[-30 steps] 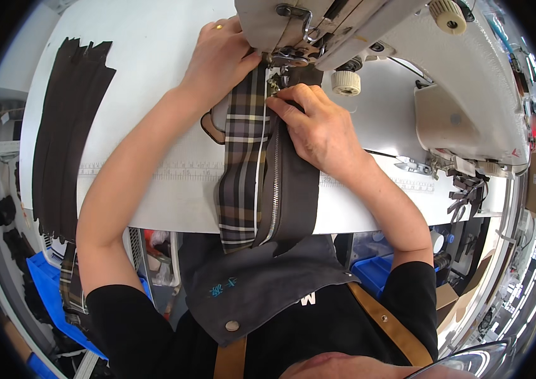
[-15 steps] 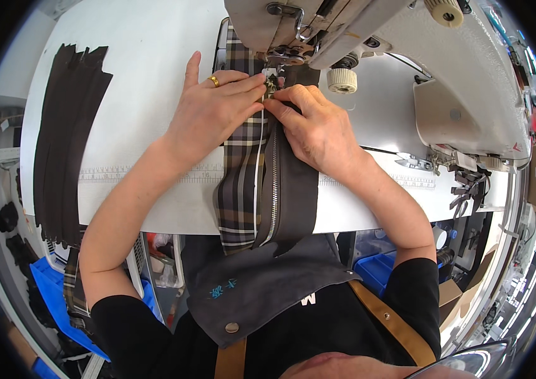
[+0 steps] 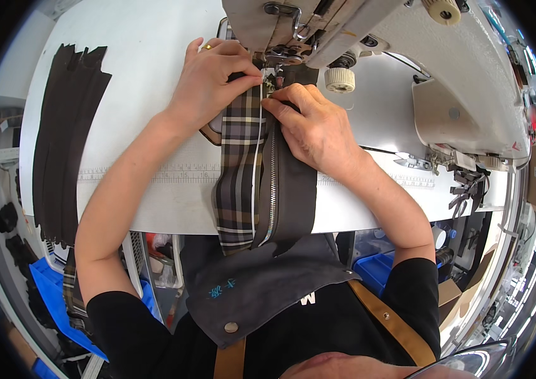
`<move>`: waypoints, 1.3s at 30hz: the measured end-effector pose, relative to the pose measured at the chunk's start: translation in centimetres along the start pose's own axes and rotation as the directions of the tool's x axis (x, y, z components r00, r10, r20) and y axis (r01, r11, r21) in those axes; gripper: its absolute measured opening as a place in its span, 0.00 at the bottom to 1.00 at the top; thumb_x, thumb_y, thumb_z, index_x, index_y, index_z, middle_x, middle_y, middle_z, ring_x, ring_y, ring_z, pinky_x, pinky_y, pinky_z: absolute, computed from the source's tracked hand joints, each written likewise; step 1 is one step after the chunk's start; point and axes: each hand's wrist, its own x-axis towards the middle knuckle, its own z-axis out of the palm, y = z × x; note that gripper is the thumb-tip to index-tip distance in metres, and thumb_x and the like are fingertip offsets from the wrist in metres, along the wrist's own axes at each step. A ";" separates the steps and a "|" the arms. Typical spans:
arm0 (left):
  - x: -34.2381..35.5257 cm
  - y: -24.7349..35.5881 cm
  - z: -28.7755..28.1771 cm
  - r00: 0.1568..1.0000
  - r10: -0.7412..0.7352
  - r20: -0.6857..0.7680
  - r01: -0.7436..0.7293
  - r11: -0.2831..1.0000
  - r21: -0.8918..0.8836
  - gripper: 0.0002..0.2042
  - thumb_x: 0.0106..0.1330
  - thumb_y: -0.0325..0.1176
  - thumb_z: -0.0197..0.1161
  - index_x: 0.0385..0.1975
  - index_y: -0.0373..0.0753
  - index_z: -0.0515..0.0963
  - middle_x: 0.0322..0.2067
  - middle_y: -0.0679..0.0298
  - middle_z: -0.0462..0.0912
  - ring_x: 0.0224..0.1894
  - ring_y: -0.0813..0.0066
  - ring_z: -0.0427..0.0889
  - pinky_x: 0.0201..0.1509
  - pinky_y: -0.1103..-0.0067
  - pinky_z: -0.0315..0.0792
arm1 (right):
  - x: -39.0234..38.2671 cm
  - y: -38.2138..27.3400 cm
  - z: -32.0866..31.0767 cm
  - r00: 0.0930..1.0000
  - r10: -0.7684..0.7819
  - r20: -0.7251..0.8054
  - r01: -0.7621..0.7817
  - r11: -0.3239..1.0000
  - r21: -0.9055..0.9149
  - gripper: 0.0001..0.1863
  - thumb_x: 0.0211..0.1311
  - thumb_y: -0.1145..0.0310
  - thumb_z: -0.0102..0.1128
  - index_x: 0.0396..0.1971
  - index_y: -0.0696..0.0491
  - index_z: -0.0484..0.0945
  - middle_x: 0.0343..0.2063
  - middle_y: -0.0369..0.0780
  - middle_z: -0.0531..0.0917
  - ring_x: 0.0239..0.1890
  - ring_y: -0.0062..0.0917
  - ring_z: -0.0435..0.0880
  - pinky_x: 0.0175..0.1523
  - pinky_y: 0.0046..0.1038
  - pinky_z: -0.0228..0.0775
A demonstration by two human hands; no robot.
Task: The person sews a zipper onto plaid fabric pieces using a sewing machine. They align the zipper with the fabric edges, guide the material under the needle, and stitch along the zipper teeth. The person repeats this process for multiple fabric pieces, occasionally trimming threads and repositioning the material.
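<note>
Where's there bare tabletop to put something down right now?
The widest bare patch of the white table lies between the dark strips and the left forearm. A smaller one lies between that forearm and the plaid fabric. It's crowded at the sewing machine, where the left hand pinches the plaid fabric and the right hand the zippered fabric.

Near centre: brown, grey, black and cream plaid on fabric strip (image 3: pixel 236 180); white piping (image 3: pixel 255 183); silver zipper (image 3: pixel 273 189); plain dark grey-brown panel (image 3: pixel 297 196). Nine o'clock: dark brown cloth strips (image 3: pixel 69 139). Two o'clock: off-white sewing machine (image 3: pixel 470 69). Six o'clock: charcoal apron (image 3: pixel 280 268), teal marking (image 3: pixel 224 288).
</note>
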 end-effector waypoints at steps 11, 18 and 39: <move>-0.2 -0.3 0.3 0.986 0.082 -0.144 -0.053 0.979 0.197 0.07 0.56 0.36 0.63 0.32 0.43 0.80 0.38 0.72 0.78 0.48 0.69 0.73 0.63 0.51 0.50 | -0.1 0.1 -0.1 0.999 0.021 0.032 -0.022 1.000 0.017 0.21 0.41 0.82 0.59 0.40 0.55 0.80 0.36 0.37 0.76 0.36 0.30 0.77 0.36 0.28 0.74; -2.3 1.0 0.6 0.975 0.219 -0.034 -0.180 0.873 0.454 0.17 0.61 0.41 0.59 0.46 0.39 0.76 0.50 0.71 0.76 0.53 0.72 0.71 0.64 0.48 0.48 | 0.0 0.0 0.0 1.000 0.014 0.013 -0.015 1.000 0.023 0.21 0.40 0.82 0.59 0.40 0.55 0.80 0.36 0.37 0.76 0.35 0.30 0.77 0.35 0.28 0.75; -2.8 1.5 0.6 0.955 0.294 -0.042 -0.256 0.887 0.383 0.13 0.56 0.37 0.64 0.41 0.43 0.80 0.43 0.77 0.81 0.45 0.83 0.76 0.65 0.51 0.48 | 0.0 -0.1 0.1 1.000 0.004 -0.012 -0.004 1.000 0.006 0.17 0.42 0.79 0.60 0.37 0.55 0.81 0.34 0.37 0.76 0.35 0.29 0.77 0.35 0.27 0.74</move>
